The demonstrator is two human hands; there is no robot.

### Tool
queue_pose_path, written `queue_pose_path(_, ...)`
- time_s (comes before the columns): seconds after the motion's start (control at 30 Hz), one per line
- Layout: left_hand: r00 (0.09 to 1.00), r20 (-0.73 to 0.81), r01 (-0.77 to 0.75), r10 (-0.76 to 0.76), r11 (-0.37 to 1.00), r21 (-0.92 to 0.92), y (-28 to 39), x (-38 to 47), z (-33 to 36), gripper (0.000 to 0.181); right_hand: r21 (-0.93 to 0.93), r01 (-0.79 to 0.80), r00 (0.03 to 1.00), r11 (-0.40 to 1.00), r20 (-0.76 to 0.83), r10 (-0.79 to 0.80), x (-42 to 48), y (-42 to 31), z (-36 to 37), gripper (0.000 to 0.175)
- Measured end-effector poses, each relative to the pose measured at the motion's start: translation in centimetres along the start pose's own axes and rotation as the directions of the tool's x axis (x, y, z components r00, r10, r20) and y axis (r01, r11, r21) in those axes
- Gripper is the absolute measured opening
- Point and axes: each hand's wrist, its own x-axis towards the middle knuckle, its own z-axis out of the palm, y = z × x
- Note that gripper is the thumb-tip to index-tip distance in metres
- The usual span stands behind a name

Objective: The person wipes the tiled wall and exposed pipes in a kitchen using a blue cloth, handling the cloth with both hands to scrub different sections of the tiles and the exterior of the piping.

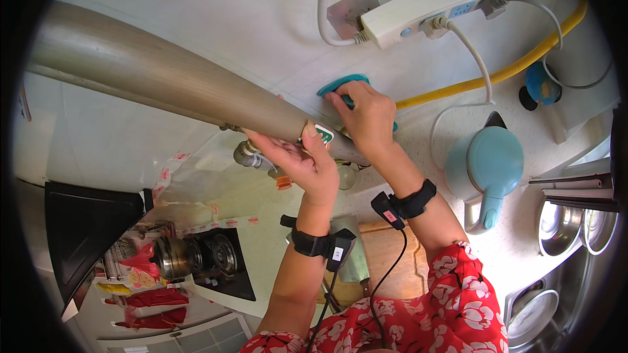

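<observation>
A thick grey-brown pipe (186,78) slants down in front of the wall from the upper left. My left hand (309,162) grips it near its lower end, thumb beside a green-and-white label (324,134); its other fingers pass partly out of sight around the pipe. My right hand (370,113) pinches a teal cloth or pad (346,83) against the pale wall (274,24), just beyond the pipe. Part of the teal thing is hidden by that hand. A valve fitting with an orange end (282,180) is below my left hand.
A white power strip (436,7) with plugged cords hangs above a yellow hose (451,90). At right stand a blue electric kettle (490,166) and a sink (571,299). A cleaver (354,260) lies by a wooden cutting board (392,260); a gas hob (235,274) is at left.
</observation>
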Motion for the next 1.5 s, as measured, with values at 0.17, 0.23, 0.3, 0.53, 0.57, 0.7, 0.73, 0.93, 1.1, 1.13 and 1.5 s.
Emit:
queue_pose_path(0.17,0.994,0.008,0.11,-0.11,0.994,0.021,0.3,-0.1,-0.7,0.075,0.42,0.173,0.982,0.891,-0.138,-0.125,3.1,-4.9,-1.6,0.013)
queue_pose_path(0.23,0.996,-0.012,0.091,-0.091,0.996,0.01,0.8,-0.2,-0.7,0.074,0.42,0.178,0.984,0.89,-0.084,-0.157,4.2,-6.1,-2.0,0.014)
queue_pose_path(0.3,0.986,0.027,0.159,-0.163,0.982,0.1,1.0,-0.7,-1.6,0.07,0.381,0.386,0.923,0.84,-0.159,-0.351,5.6,-6.7,-1.2,0.022)
queue_pose_path(0.53,0.979,-0.202,0.005,0.032,0.984,0.178,1.2,2.1,-5.7,0.035,-0.126,0.555,0.832,0.822,0.099,-0.546,6.0,-6.8,-1.2,0.033)
queue_pose_path(0.57,0.972,-0.233,0.016,0.025,0.985,0.17,1.1,3.2,-6.4,0.035,-0.201,0.542,0.84,0.816,0.132,-0.526,5.6,-6.6,-1.2,0.035)
queue_pose_path(0.7,0.964,-0.187,-0.129,0.189,0.947,0.293,-0.8,7.8,-8.3,0.025,-0.388,0.552,0.833,0.739,0.21,-0.512,5.1,-6.5,-1.7,0.037)
queue_pose_path(0.73,0.943,-0.147,-0.238,0.298,0.914,0.328,-1.4,8.7,-9.0,0.027,-0.418,0.548,0.836,0.724,0.259,-0.484,5.0,-6.5,-1.8,0.037)
queue_pose_path(0.93,0.851,-0.078,-0.426,0.519,0.771,0.474,-5.8,11.9,-10.3,0.034,-0.608,0.594,0.804,0.527,0.441,-0.397,5.7,-6.8,-3.0,0.03)
queue_pose_path(1.1,0.871,-0.057,-0.354,0.488,0.703,0.617,-6.8,11.6,-9.3,0.043,-0.577,0.604,0.797,0.55,0.424,-0.431,7.5,-9.8,-2.6,0.009)
queue_pose_path(1.13,0.872,-0.042,-0.359,0.487,0.697,0.621,-6.7,11.7,-9.3,0.039,-0.587,0.623,0.781,0.517,0.431,-0.452,7.4,-9.3,-2.8,0.009)
queue_pose_path(1.5,0.872,-0.02,-0.373,0.49,0.69,0.62,-6.8,11.6,-9.2,0.031,-0.639,0.591,0.807,0.492,0.474,-0.353,6.4,-8.0,-3.3,0.012)
